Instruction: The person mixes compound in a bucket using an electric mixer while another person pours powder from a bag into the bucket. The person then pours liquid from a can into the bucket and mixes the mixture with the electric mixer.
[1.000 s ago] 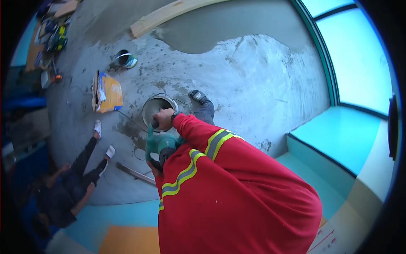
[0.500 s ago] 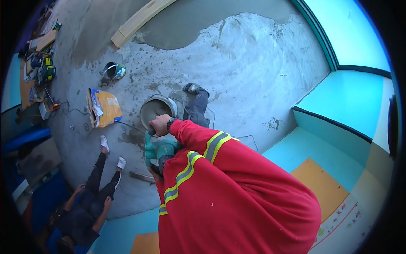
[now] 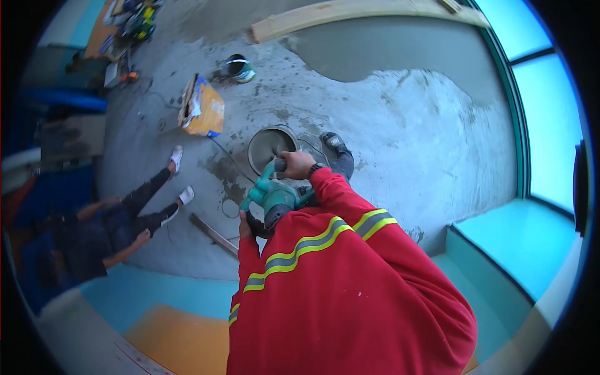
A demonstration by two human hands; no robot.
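A green power mixer (image 3: 272,196) is held in front of me, tilted over a bucket (image 3: 251,152) of grey wet mix. My right hand (image 3: 297,164), with a dark watch at its wrist, wraps round the mixer's far black handle beside the bucket's near rim. At the mixer's near left side, my left hand (image 3: 244,227) grips the other dark handle; the sleeve and tool partly hide its fingers. The mixer's lower end reaches into the grey mix, where its tip is hidden.
An open orange paper sack (image 3: 209,112) and a dark green pail (image 3: 238,67) stand beyond the bucket. A cord runs across the floor. A wooden plank (image 3: 350,11) lies by darker wet screed. Another person (image 3: 119,228) sits at left; a wood strip (image 3: 214,234) lies nearby.
My view has turned, so the bucket, sack and pail appear farther right and more of the plank shows. Both hands keep their hold on the mixer, and more of the bucket's inside is visible.
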